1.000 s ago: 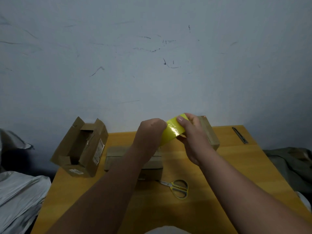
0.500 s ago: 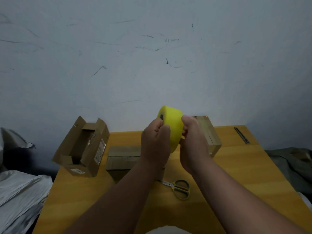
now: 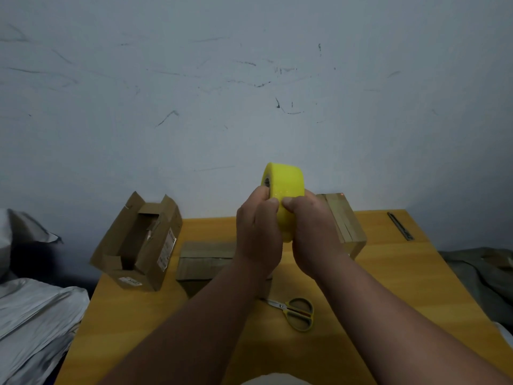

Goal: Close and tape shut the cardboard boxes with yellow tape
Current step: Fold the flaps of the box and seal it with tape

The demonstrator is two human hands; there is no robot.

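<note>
Both hands clutch the yellow tape roll [image 3: 286, 195] above the wooden table [image 3: 388, 273], the left hand [image 3: 258, 232] wrapped around its near side, the right hand [image 3: 313, 229] pinching its face, apparently hunting for the loose end. From the left: an open box [image 3: 138, 243] with flaps still up, a flat middle box [image 3: 205, 259] showing no yellow tape, scissors [image 3: 297, 312] waiting, and a closed right box [image 3: 344, 223]. Sealing appears barely begun.

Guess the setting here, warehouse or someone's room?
Likely a makeshift packing spot in a room, not a warehouse: a small wooden table against a scuffed wall, cardboard boxes, scissors, and yellow tape held in both hands.
</note>
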